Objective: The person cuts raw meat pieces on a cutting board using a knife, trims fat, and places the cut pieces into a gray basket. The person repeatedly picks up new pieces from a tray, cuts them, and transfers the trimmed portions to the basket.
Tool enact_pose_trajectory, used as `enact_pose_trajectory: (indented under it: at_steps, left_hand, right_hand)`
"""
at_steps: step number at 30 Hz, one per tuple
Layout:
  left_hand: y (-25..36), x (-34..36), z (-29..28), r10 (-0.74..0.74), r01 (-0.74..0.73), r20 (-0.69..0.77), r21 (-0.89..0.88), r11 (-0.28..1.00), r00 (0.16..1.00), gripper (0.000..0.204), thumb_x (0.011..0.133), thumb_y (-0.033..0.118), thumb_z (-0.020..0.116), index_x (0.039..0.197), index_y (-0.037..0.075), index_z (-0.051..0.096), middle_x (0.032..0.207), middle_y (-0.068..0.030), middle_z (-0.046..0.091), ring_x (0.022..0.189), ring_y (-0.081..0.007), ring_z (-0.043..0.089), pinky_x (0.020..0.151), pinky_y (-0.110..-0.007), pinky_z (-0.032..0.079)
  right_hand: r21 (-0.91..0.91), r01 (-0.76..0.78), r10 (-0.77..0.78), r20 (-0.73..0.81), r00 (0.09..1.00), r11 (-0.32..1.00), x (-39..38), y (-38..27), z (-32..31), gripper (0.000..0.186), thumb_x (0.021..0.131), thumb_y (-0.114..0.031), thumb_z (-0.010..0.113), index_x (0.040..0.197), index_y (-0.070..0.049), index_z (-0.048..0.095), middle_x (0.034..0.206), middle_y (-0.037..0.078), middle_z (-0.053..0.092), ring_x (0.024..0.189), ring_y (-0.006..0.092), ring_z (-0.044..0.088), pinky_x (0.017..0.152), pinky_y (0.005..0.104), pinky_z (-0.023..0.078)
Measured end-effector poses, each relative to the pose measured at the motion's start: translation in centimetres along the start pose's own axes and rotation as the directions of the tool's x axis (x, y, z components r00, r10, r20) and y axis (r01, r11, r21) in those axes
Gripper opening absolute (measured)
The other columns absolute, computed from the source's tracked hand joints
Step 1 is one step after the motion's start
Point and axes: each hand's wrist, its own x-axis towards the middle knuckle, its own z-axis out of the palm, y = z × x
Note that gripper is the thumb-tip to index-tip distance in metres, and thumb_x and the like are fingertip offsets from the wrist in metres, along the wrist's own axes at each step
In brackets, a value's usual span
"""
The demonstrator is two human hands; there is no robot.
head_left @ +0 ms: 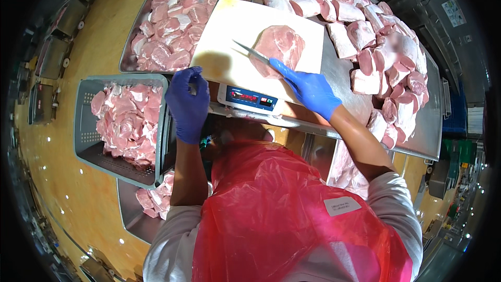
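My right hand [313,90], in a blue glove, grips a knife [250,51]. Its blade points up and left across a round, boneless slab of raw meat [282,47] lying on a white cutting board [219,36]. The handle is hidden in my fingers. Off the board's near left corner, my left hand [188,105], also gloved in blue, is raised with its fingers curled into a loop. Nothing shows inside it. Close by on its left stands a grey perforated crate [86,141] filled with meat pieces [128,120].
A digital scale [250,99] sits at the board's near edge. At the back left, a metal tub [128,62] holds meat pieces. Thick meat chunks [360,36] pile up on the metal table [334,68] to the right. Another metal bin [128,203] stands below the crate.
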Motion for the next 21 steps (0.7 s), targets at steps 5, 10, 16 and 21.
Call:
enact_pose_trajectory:
  at_steps: [5,10,16,21]
  left_hand:
    - [0.9,-0.7,1.4,-0.02,0.021,0.012,-0.032,0.999,1.0,0.015,0.09,0.006,0.068,0.103,0.002,0.073,0.088,-0.0126,0.072,0.07,-0.0194,0.068,0.067,-0.033,0.054]
    - [3.9,-2.9,7.5,0.088,-0.071,0.075,-0.206,0.976,0.993,0.013,0.087,0.007,0.074,0.098,0.002,0.07,0.079,-0.0121,0.068,0.065,-0.0216,0.066,0.063,-0.034,0.053]
    - [4.3,-4.1,15.1,-0.16,0.164,0.035,-0.264,0.951,0.986,0.024,0.077,0.009,0.084,0.083,0.003,0.062,0.07,-0.0103,0.062,0.058,-0.0224,0.059,0.06,-0.035,0.05]
    - [3.5,-4.1,14.9,-0.295,0.324,0.149,-0.24,0.915,0.944,0.028,0.07,0.007,0.079,0.061,0.002,0.053,0.054,-0.0065,0.045,0.053,-0.0142,0.045,0.056,-0.034,0.042]
  right_hand:
    - [-0.231,-0.008,0.074,0.279,0.957,0.973,-7.7,4.6,-2.8,0.075,0.092,-0.007,0.057,0.157,-0.038,0.034,0.085,0.017,0.067,0.066,0.0367,0.067,0.059,0.0462,0.053]
    - [-0.151,-0.112,0.146,0.239,0.96,0.982,-12.1,7.1,-3.1,0.07,0.093,-0.009,0.062,0.156,-0.029,0.04,0.084,0.019,0.065,0.066,0.0386,0.065,0.062,0.0462,0.053]
    - [0.243,-0.062,0.109,-0.184,0.977,0.968,-6.3,2.6,1.5,0.059,0.097,-0.009,0.06,0.153,-0.018,0.044,0.108,0.024,0.068,0.087,0.0443,0.067,0.075,0.0475,0.055]
    - [0.221,-0.041,0.07,-0.123,0.99,0.974,-0.6,-1.3,1.4,0.068,0.095,-0.01,0.056,0.157,-0.027,0.035,0.106,0.02,0.07,0.085,0.0416,0.069,0.074,0.0482,0.056]
